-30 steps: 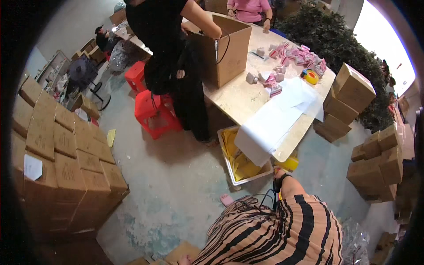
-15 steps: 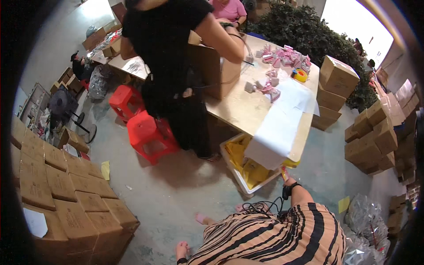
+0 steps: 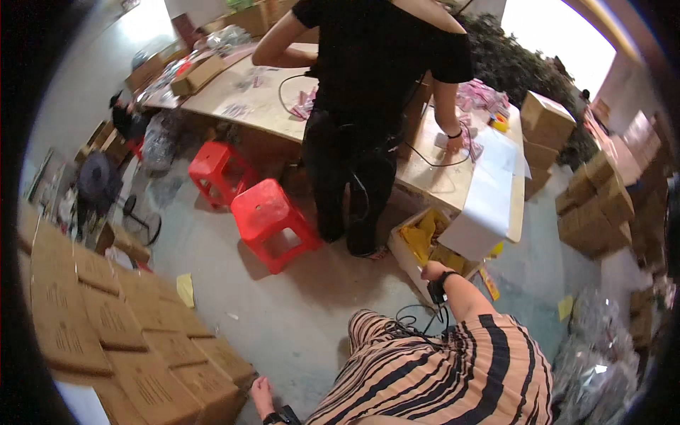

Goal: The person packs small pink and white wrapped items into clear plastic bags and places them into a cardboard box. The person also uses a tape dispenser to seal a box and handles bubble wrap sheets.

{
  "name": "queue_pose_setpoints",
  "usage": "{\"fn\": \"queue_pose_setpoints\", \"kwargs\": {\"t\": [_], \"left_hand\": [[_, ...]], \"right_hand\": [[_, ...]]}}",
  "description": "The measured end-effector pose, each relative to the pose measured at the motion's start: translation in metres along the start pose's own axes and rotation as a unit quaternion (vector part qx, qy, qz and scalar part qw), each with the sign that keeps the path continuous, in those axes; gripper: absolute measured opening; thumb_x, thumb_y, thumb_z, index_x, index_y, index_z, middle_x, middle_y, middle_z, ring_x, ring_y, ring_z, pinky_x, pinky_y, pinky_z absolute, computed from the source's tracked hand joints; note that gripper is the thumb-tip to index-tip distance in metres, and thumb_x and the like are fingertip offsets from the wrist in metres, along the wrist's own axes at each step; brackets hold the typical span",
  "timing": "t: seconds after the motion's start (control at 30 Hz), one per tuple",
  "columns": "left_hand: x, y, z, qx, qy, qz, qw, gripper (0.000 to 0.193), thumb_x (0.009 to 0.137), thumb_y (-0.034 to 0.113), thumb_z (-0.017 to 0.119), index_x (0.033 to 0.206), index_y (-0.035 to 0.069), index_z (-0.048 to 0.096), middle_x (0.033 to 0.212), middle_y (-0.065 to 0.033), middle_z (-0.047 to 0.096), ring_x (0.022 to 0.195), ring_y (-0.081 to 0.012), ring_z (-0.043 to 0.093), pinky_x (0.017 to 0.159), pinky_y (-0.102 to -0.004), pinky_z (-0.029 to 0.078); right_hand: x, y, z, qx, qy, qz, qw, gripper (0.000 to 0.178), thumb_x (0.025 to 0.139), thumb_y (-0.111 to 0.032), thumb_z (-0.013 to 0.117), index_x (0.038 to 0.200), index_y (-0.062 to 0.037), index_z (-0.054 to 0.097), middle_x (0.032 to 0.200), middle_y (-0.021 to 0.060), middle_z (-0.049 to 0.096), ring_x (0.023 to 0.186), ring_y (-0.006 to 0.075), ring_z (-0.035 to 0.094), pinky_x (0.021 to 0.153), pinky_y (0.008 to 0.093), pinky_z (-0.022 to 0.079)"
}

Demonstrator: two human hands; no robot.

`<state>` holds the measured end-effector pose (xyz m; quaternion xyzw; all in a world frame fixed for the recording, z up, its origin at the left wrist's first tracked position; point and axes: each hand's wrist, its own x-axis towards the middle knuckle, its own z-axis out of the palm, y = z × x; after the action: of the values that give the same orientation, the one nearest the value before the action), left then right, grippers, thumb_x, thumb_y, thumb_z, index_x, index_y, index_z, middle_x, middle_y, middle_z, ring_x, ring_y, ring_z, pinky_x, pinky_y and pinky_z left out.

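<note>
Here, the white bin (image 3: 406, 265) lies just beside the right hand (image 3: 433, 270), whose grip I cannot tell.

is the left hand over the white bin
No, the left hand shows low in the view near the cartons, well apart from the bin.

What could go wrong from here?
1. The black cables dangling below the right hand might snag on the white bin, right by it in view.
2. The white sheet overhanging the table by the bin could get knocked.
3. The nearer red stool, close to the co-worker, may trip them if they step back.
</note>
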<state>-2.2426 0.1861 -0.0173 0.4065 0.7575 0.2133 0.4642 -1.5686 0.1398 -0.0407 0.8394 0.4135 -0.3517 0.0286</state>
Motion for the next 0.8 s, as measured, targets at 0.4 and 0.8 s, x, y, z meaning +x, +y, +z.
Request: {"fn": "queue_pose_setpoints", "kwargs": {"t": [0.4,0.8], "left_hand": [[0.19,-0.132,-0.106,0.307,-0.22,0.112,0.919,0.015,0.08,0.016,0.055,0.081,0.002,0.06,0.067,-0.0068,0.057,0.053,-0.0174,0.052,0.049,-0.0322,0.043],[0.331,0.017,-0.162,0.089,-0.213,-0.102,0.968,0.021,0.084,0.021,0.054,0.085,0.001,0.06,0.075,-0.0078,0.059,0.063,-0.0174,0.055,0.056,-0.0304,0.044]], "right_hand": [[0.123,-0.257,0.015,-0.002,-0.084,-0.041,0.996,0.028,0.069,-0.022,0.062,0.093,-0.0083,0.069,0.09,0.0102,0.066,0.085,0.0259,0.061,0.076,0.0367,0.048],[0.2,-0.493,-0.034,-0.212,0.04,-0.318,0.923,0.018,0.073,-0.016,0.055,0.074,-0.0018,0.065,0.079,0.0165,0.063,0.073,0.0303,0.061,0.065,0.0412,0.048]]}}
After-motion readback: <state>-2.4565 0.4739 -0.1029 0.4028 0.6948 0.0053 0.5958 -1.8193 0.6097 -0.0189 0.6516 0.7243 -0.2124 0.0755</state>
